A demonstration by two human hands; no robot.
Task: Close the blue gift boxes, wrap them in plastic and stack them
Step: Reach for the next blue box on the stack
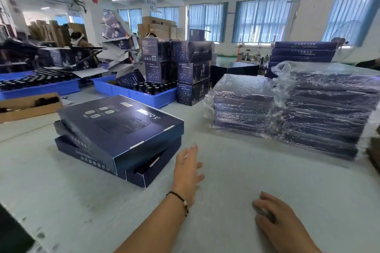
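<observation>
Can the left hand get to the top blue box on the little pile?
Probably yes. The left hand is open beside the top blue box, with only bare table between them.

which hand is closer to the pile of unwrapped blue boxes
Left. The left hand reaches out just right of the unwrapped blue boxes, not touching them; the right hand rests on the table farther right and nearer the person.

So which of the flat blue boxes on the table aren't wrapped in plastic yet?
The two unwrapped boxes stacked askew just beyond the left hand; their cardboard is bare, while the wrapped stacks on the right are covered in clear film.
</observation>
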